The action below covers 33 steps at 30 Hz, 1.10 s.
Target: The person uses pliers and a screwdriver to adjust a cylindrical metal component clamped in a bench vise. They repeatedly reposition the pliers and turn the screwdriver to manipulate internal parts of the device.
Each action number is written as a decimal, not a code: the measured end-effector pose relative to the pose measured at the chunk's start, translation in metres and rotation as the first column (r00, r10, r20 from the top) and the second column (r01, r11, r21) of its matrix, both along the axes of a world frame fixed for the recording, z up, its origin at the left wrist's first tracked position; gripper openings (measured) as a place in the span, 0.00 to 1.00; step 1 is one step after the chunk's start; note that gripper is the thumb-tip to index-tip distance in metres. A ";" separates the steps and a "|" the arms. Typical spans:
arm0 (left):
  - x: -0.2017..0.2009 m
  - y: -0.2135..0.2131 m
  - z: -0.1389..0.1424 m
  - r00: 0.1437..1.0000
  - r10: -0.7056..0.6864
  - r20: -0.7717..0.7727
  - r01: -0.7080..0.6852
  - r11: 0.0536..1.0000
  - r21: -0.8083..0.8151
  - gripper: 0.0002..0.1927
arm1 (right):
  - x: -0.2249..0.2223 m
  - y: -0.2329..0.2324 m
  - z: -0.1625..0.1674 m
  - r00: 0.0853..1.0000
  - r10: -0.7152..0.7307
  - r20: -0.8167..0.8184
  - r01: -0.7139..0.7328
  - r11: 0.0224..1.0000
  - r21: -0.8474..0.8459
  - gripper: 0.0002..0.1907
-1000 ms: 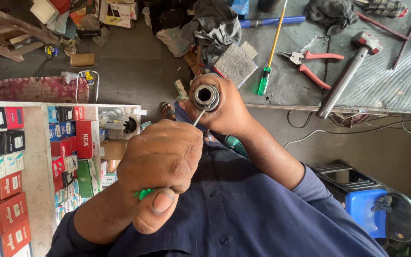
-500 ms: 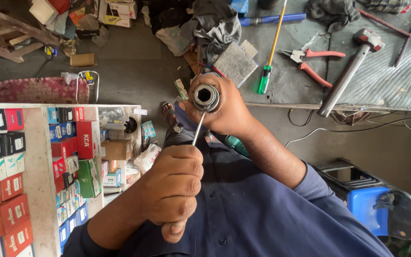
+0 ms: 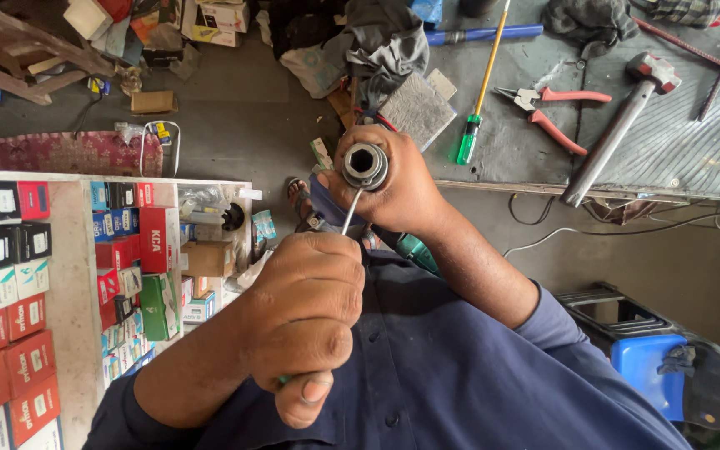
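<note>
Prying step: right hand grasps a round metal bearing sleeve; left hand, clenched on a green-handled screwdriver, probes its rim. Next move likely needs steady leverage.

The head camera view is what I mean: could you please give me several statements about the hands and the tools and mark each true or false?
1. The right hand holds a round metal part with a hollow centre. True.
2. The left hand is empty. False: it grips a screwdriver whose shaft reaches the part.
3. Red-handled pliers lie on the bench. True.
4. The hammer is in the right hand. False: it lies on the bench.
5. A green-handled screwdriver lies on the bench. True.
</note>
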State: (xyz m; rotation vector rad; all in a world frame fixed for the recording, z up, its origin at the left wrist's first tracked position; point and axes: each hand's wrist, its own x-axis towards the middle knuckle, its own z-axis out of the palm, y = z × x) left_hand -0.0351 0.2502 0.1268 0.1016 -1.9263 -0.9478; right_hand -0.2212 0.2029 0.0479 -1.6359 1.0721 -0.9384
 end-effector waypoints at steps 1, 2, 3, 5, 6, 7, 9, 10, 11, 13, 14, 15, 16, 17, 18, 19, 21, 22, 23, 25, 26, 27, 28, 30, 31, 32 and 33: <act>-0.001 -0.001 0.000 1.000 0.000 0.006 0.000 1.000 -0.016 0.18 | 0.000 -0.001 0.000 1.000 0.004 -0.007 -0.004 1.000 -0.014 0.13; -0.003 -0.002 0.001 1.000 0.002 0.013 -0.002 0.999 -0.032 0.18 | -0.001 -0.001 -0.001 1.000 0.010 -0.014 -0.010 1.000 -0.029 0.14; -0.003 -0.003 0.001 1.000 0.005 0.019 -0.004 0.999 -0.047 0.17 | -0.001 -0.002 -0.001 1.000 0.007 -0.001 -0.007 1.000 -0.012 0.14; -0.007 -0.004 0.001 1.000 0.028 0.004 -0.027 0.997 -0.070 0.15 | -0.001 -0.001 -0.002 1.000 0.011 0.023 -0.011 1.000 0.026 0.14; -0.007 -0.006 0.001 0.999 0.038 -0.004 -0.038 0.995 -0.089 0.14 | -0.001 -0.002 -0.002 1.000 0.015 0.024 -0.015 1.000 0.008 0.14; -0.007 -0.008 0.000 1.000 0.010 -0.013 -0.011 0.996 -0.091 0.14 | -0.001 -0.002 -0.003 1.000 0.016 0.025 -0.016 1.000 -0.011 0.13; -0.007 -0.010 -0.003 0.998 -0.051 -0.035 0.048 0.996 -0.076 0.14 | -0.001 -0.002 -0.003 1.000 0.015 0.016 -0.015 0.999 -0.034 0.14; -0.010 -0.010 -0.006 0.999 -0.039 -0.019 0.036 0.990 -0.140 0.14 | -0.001 -0.003 -0.004 1.000 0.012 0.009 -0.012 0.999 -0.044 0.14; -0.013 -0.009 -0.010 1.000 -0.023 -0.004 0.022 0.979 -0.204 0.14 | -0.002 -0.004 -0.004 1.000 0.011 0.002 -0.011 0.998 -0.056 0.14; -0.018 -0.010 -0.018 1.000 0.003 -0.002 -0.003 0.955 -0.298 0.14 | -0.002 -0.004 -0.004 1.000 0.012 0.003 -0.012 0.999 -0.053 0.14; -0.019 -0.010 -0.022 1.000 0.012 -0.016 -0.017 0.946 -0.324 0.14 | -0.002 -0.005 -0.004 1.000 0.016 0.004 -0.016 0.999 -0.051 0.14; -0.020 -0.010 -0.025 0.999 0.018 -0.031 -0.028 0.936 -0.351 0.14 | -0.003 -0.005 -0.004 1.000 0.021 -0.003 -0.021 0.998 -0.054 0.14; -0.021 -0.010 -0.028 0.999 0.016 -0.029 -0.026 0.933 -0.360 0.14 | -0.003 -0.005 -0.004 1.000 0.023 -0.010 -0.023 0.998 -0.058 0.14; -0.020 -0.010 -0.030 1.000 0.016 -0.025 -0.024 0.930 -0.366 0.14 | -0.003 -0.005 -0.004 1.000 0.026 -0.016 -0.027 0.998 -0.058 0.14; -0.020 -0.009 -0.031 1.000 0.018 -0.020 -0.024 0.929 -0.370 0.15 | -0.002 -0.005 -0.003 1.000 0.022 -0.011 -0.023 0.999 -0.047 0.14; -0.020 -0.008 -0.031 1.000 0.026 -0.010 -0.028 0.930 -0.366 0.14 | -0.002 -0.004 -0.003 1.000 0.018 -0.005 -0.018 0.999 -0.040 0.14; -0.022 -0.005 -0.030 0.999 0.045 0.007 -0.039 0.930 -0.366 0.13 | -0.002 -0.005 -0.003 1.000 0.013 0.001 -0.013 0.999 -0.034 0.14; -0.024 -0.003 -0.029 0.997 0.079 -0.001 -0.074 0.929 -0.363 0.13 | -0.002 -0.004 -0.003 1.000 0.013 0.004 -0.013 1.000 -0.028 0.13; -0.027 0.000 -0.029 0.993 0.114 -0.008 -0.109 0.927 -0.358 0.13 | -0.001 -0.004 -0.003 1.000 0.015 0.007 -0.015 1.000 -0.021 0.13; -0.035 0.003 -0.029 0.983 0.179 -0.050 -0.185 0.918 -0.351 0.13 | -0.001 -0.004 -0.003 1.000 0.005 -0.001 -0.005 0.999 -0.036 0.13; -0.039 0.005 -0.029 0.973 0.215 -0.084 -0.231 0.912 -0.340 0.13 | -0.001 -0.003 -0.003 1.000 0.002 -0.005 -0.002 0.999 -0.039 0.13; -0.043 0.008 -0.029 0.960 0.254 -0.117 -0.279 0.903 -0.326 0.14 | -0.001 -0.002 -0.003 1.000 0.006 0.008 -0.006 1.000 -0.019 0.13; -0.046 0.010 -0.029 0.953 0.276 -0.123 -0.301 0.901 -0.313 0.13 | -0.001 -0.002 -0.004 1.000 0.008 0.022 -0.008 1.000 -0.003 0.13; -0.052 0.013 -0.029 0.939 0.315 -0.136 -0.342 0.892 -0.294 0.13 | 0.000 -0.002 -0.004 1.000 0.008 0.030 -0.008 1.000 0.007 0.12; -0.054 0.015 -0.029 0.931 0.336 -0.145 -0.364 0.885 -0.289 0.13 | 0.000 -0.002 -0.004 1.000 0.007 0.026 -0.007 1.000 0.008 0.13; -0.056 0.016 -0.030 0.923 0.354 -0.153 -0.384 0.879 -0.283 0.13 | 0.000 -0.002 -0.004 1.000 0.004 0.022 -0.004 1.000 0.009 0.13; -0.059 0.017 -0.030 0.914 0.372 -0.161 -0.403 0.872 -0.276 0.12 | 0.000 -0.002 -0.004 1.000 0.004 0.020 -0.005 1.000 0.005 0.13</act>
